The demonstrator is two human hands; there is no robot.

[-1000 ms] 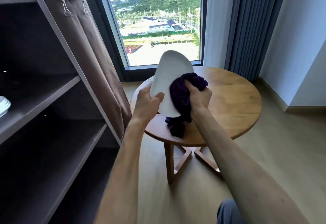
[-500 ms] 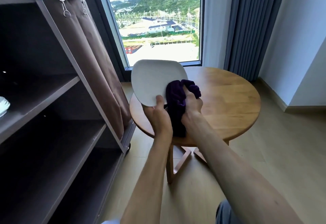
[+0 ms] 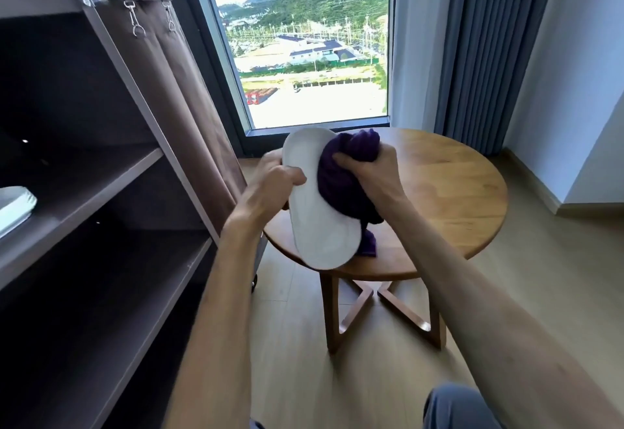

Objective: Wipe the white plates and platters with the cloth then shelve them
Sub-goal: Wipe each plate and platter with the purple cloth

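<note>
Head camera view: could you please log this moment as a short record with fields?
platter: white oval platter, held tilted above the round wooden table
left hand: left hand grips the platter's left rim
right hand: right hand holds the purple cloth against the platter
shelf: brown shelf unit at left, white dish on one shelf
stage: wiping, not yet shelved
</note>
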